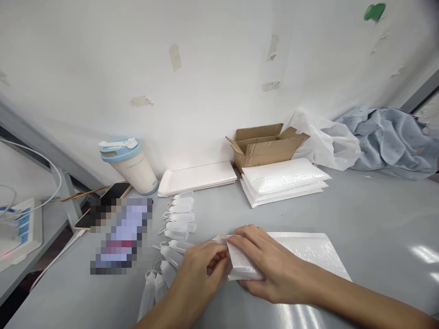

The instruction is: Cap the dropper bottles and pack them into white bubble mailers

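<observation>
A white bubble mailer (312, 251) lies on the grey table (377, 214), its left end under my right hand (270, 265). The fingers of my right hand wrap round that end, with the thumb at the near edge. Beside it, my left hand (202, 269) pinches at the mailer's left edge; a bit of clear film shows at the fingertips, too small to make out fully. Several small translucent bottles with loops (181, 217) stand in a column left of the hands, partly hidden behind my left hand.
Behind are flat white envelopes (202, 178), stacked padded mailers (284, 176), an open cardboard box (269, 151), a plastic bag (322, 141) and blue cloth (387, 137). At left are a cup (135, 169), two phones (123, 233) and a power strip (24, 233).
</observation>
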`<state>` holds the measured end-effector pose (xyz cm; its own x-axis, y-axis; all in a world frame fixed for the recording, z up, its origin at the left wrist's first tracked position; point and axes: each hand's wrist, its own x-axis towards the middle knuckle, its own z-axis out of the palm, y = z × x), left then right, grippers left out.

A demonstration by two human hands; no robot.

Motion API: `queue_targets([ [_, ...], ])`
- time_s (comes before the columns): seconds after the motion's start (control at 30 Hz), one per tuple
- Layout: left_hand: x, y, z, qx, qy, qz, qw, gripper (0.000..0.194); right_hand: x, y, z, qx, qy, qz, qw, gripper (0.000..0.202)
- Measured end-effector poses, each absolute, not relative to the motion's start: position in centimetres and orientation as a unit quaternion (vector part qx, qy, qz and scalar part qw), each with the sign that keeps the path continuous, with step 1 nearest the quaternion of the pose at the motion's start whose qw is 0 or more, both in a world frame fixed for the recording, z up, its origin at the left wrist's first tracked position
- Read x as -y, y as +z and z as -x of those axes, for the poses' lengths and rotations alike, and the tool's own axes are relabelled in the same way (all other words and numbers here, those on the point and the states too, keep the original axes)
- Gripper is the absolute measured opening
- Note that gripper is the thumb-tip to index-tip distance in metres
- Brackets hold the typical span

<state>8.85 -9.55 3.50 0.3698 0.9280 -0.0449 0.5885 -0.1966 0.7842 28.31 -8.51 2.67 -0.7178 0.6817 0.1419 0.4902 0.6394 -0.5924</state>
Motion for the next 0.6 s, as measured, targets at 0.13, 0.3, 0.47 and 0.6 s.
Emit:
queue_targets([
  [0.13, 9.7, 3.2, -8.9, -0.507, 0.233, -0.728, 0.398, 0.022, 8.1, 3.1, -28.7, 0.877, 0.279, 0.353, 0.169, 0.072],
  [0.3, 9.8, 3.3, -9.0, -0.515, 0.243, -0.706, 0.422, 0.025, 6.8, 3.0, -29.4, 0.823, 0.282, 0.468, 0.156, 0.034],
  [0.47, 9.9, 4.3, -9.2, -0.517, 0.231, -0.638, 0.522, 0.028, 6.4, 2.3, -29.2, 0.805, 0.296, 0.487, 0.165, 0.026],
  [0.6, 10.0, 4.8, -9.1, -0.491, 0.24, -0.564, 0.619, 0.03, 7.0, 2.1, -28.8, 0.814, 0.277, 0.475, 0.186, 0.024],
])
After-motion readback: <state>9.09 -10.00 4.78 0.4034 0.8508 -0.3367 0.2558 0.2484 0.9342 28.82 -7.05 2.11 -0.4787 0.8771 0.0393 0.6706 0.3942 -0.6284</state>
